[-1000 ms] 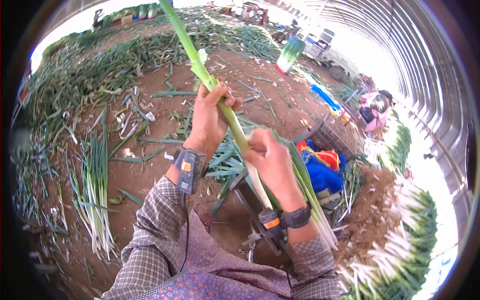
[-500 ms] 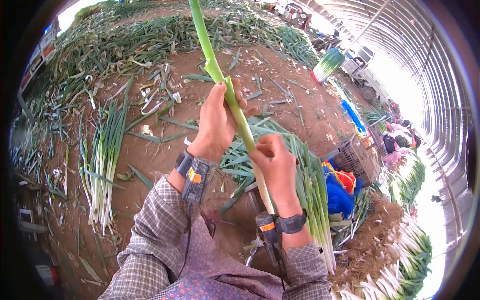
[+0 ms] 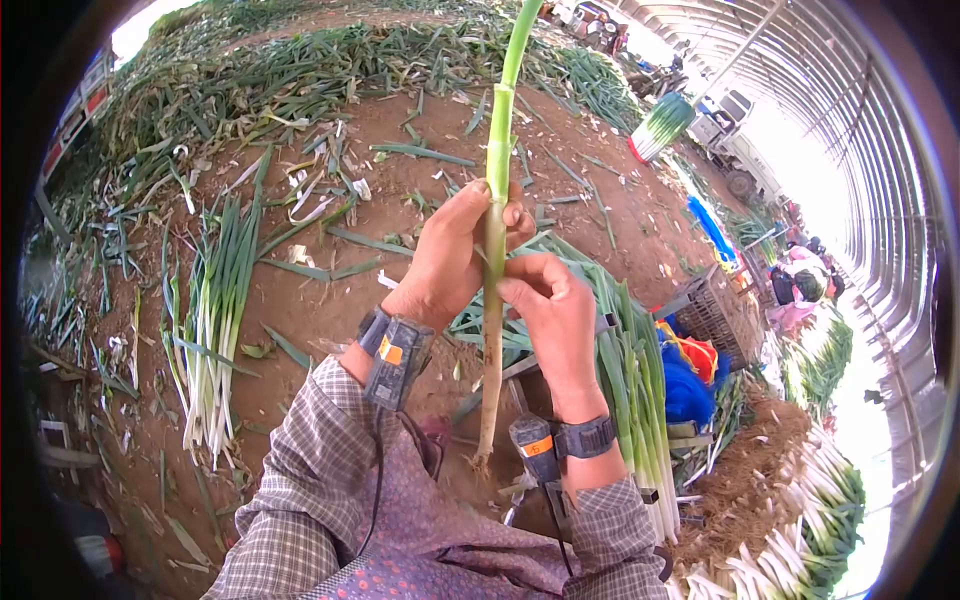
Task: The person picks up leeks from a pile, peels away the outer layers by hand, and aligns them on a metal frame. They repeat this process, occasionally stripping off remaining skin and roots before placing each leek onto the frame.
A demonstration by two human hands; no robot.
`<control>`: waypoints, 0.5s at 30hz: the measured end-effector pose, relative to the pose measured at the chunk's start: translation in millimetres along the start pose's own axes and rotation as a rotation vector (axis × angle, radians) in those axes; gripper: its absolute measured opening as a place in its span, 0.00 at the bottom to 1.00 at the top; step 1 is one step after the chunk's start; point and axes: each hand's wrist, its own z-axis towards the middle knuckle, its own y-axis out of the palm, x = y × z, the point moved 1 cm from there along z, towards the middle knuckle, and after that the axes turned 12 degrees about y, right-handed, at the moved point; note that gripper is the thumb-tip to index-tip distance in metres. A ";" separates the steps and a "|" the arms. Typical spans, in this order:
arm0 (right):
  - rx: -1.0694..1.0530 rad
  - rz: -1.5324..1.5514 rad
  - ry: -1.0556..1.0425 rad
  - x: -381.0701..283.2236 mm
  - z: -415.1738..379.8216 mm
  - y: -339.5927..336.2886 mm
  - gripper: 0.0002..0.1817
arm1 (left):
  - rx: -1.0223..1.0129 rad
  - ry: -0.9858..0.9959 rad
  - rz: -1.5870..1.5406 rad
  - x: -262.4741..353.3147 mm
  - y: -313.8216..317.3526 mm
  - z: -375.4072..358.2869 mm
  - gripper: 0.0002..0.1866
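A long green onion [image 3: 491,340] stands nearly upright in front of me, its pale, brownish stalk ending in roots at the bottom. My left hand [image 3: 445,255] is closed round its upper stalk. Just below, my right hand [image 3: 556,325] pinches the stalk between thumb and fingers. The top of the leaves runs out of view. Beside my right wrist lies a pile of green onions [image 3: 635,400], partly hidden by that hand and forearm. Another bundle of green onions [image 3: 215,320] rests on the soil to the left.
Cut leaves [image 3: 330,70] are heaped across the back. A plastic crate [image 3: 715,315] and blue netting [image 3: 685,385] stand to the right, with trimmed white-stemmed onions [image 3: 790,560] near a heap of root scraps [image 3: 745,470]. A pole [image 3: 735,50] and a truck [image 3: 735,150] are farther off.
The green onion has swung from leaning left to nearly upright, and its roots now show. My right hand has moved slightly up the stalk, closer to my left hand.
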 end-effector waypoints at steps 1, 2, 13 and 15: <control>0.015 -0.041 -0.027 -2.7 0.6 3.8 0.06 | -0.015 0.021 0.006 1.9 -0.5 -1.1 0.16; 0.010 -0.061 -0.007 -4.1 1.0 6.7 0.06 | -0.008 0.026 0.002 4.6 -1.6 -1.7 0.15; -0.027 -0.164 0.037 -25.2 -2.1 24.3 0.05 | 0.013 0.027 -0.061 25.4 -6.7 -3.6 0.12; 0.049 -0.239 -0.045 -28.6 -8.0 24.6 0.06 | 0.038 -0.001 -0.094 22.4 -4.5 -3.0 0.11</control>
